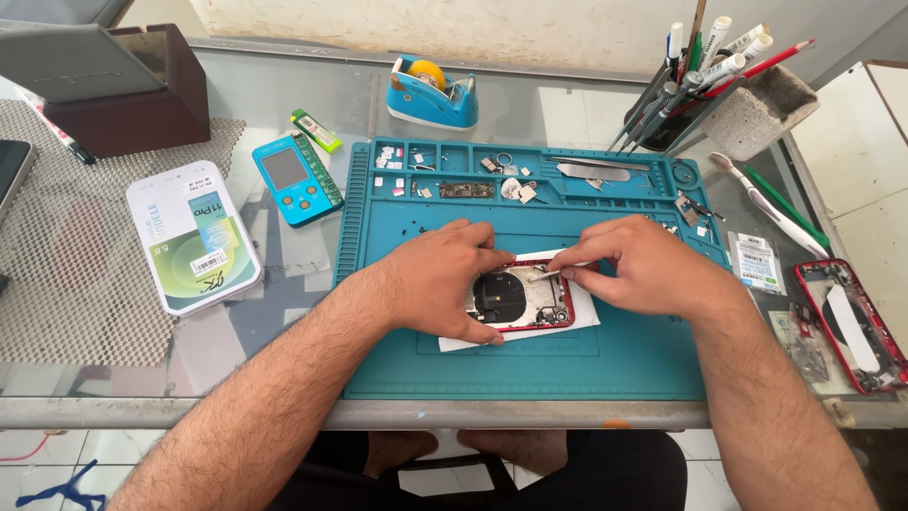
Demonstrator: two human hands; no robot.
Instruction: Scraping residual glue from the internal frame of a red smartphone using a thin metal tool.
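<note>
Your left hand's grip lay flat over the left part of the opened phone shell, fingers together and pressing it down, thumb stretched along its near edge. Your right hand's grip was pinched shut on a small pale strip at the shell's upper right corner, fingertips touching it just above the red frame. Between your two hands sat the shell, on a white sheet spread over the teal work mat in the middle of the glass counter. It showed a red rim, a dark round coil inside, and pale metal around it; your left hand hid its left end. Small screws and parts filled the mat's far trays. A second red phone frame lay well apart to your right.
</note>
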